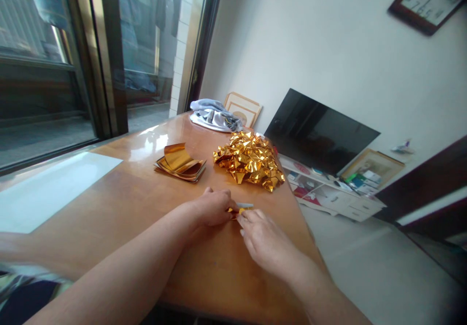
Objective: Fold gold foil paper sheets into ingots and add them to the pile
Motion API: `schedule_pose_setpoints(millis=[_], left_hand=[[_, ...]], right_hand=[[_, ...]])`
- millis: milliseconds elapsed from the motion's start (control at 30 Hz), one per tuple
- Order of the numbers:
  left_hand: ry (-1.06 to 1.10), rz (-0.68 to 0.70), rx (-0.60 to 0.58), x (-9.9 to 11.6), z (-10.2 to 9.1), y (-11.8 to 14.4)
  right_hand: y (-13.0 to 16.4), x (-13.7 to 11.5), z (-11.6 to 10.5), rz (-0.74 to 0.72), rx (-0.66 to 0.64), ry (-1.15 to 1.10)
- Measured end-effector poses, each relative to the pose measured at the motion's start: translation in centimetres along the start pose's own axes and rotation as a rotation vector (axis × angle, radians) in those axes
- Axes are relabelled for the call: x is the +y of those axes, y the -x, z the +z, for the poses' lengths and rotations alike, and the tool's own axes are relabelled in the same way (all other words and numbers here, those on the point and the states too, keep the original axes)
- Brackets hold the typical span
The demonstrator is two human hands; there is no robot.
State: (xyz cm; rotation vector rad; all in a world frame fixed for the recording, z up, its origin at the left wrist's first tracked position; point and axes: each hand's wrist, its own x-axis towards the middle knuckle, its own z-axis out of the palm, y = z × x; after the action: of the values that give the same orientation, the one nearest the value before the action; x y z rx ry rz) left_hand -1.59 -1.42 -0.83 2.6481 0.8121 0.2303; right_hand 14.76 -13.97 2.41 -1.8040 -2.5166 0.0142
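Observation:
Close together over the wooden table (pixel 215 271), both hands are closed on a small piece of gold foil paper (pixel 242 210), mostly hidden by the fingers. My left hand (pixel 215 206) holds its left side, with the fingers bent down. From the right, my right hand (pixel 260 232) presses on it with fingers held together. A pale grey strip (pixel 245 205) shows just beyond the fingertips; I cannot tell if it belongs to the paper. Further left lies a stack of gold foil sheets (pixel 180 162), its top sheets curling up. A heap of folded gold foil pieces (pixel 251 159) rises beyond my hands.
Folded cloth and a plastic bag (pixel 215 116) sit at the table's far end, near leaning frames (pixel 243 108). A white sheet (pixel 58 189) covers the left edge. Past the right edge stand a television (pixel 321 130) and a white cabinet (pixel 339 201).

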Motion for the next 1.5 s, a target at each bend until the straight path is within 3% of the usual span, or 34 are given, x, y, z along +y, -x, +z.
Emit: schedule_pose_setpoints(millis=[167, 767, 900, 1033, 1167, 1300, 1500], left_hand=[[-0.022, 0.003, -0.007, 0.0, 0.0, 0.0], [0.009, 0.01, -0.026, -0.2, -0.2, -0.1], [0.011, 0.003, -0.019, -0.3, 0.0, -0.2], [0.006, 0.0, -0.012, -0.3, 0.0, -0.2], [-0.002, -0.007, -0.016, -0.2, -0.1, -0.1], [0.004, 0.009, -0.01, -0.1, -0.2, 0.0], [0.009, 0.027, -0.041, -0.6, -0.7, 0.0]], right_hand=[[0.2, -0.5, 1.5, 0.021, 0.021, 0.066], [3.2, 4.1, -0.2, 0.179, -0.049, 0.165], [2.2, 5.1, -0.6, 0.2, -0.01, -0.004], [-0.7, 4.9, 0.4, 0.315, 0.082, -0.429], [-3.5, 4.1, 1.7, 0.457, 0.004, -0.689], [-4.6, 3.9, 2.5, 0.512, -0.132, -0.681], [-5.0, 4.4, 2.9, 0.495, -0.155, -0.622]])
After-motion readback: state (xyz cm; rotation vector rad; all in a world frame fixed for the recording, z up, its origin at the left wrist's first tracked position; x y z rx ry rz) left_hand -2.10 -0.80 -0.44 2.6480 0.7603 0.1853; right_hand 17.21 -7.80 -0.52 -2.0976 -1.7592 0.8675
